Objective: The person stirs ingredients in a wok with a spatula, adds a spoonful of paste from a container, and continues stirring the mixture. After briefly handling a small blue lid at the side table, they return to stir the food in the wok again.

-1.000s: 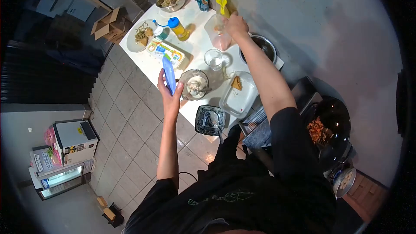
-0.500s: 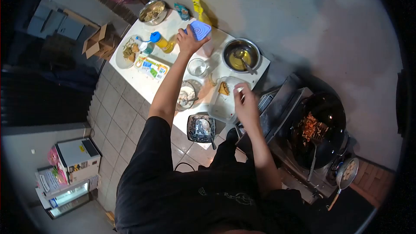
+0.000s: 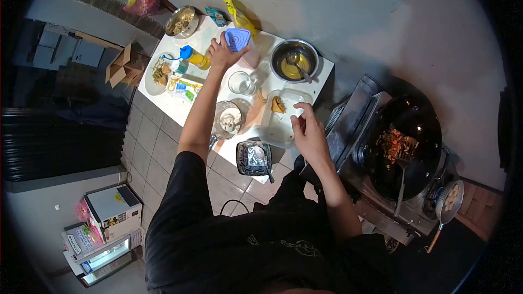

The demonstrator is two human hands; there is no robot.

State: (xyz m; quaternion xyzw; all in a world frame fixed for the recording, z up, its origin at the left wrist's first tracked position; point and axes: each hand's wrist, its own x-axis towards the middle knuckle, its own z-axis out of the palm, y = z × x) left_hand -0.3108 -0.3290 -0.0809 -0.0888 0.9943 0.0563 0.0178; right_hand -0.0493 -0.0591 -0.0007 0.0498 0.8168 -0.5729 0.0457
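My left hand (image 3: 222, 55) reaches to the far side of the white table and grips a tall clear container by its blue lid (image 3: 238, 38). Beside that hand stands a yellow bottle with a blue cap (image 3: 195, 57). My right hand (image 3: 309, 133) hovers at the right edge of a clear plastic tub (image 3: 280, 130), thumb and forefinger apart, with nothing visible between them. A folded brown piece of food (image 3: 278, 104) lies in the tub. Close by are a glass mug (image 3: 239, 83), a glass bowl of white powder (image 3: 229, 117) and a dark square dish with a spoon (image 3: 254, 158).
A steel bowl of yellow liquid with a ladle (image 3: 294, 61) stands at the table's (image 3: 321, 71) far right corner. To the right, a wok (image 3: 414, 179) of reddish food sits on the stove, near a wooden-handled strainer (image 3: 449, 201). A fridge (image 3: 114, 207) is at lower left.
My right hand has lowered slightly, its thumb and forefinger now spread apart. My left hand stays on the blue lid. The whole view has shifted a little with my head.
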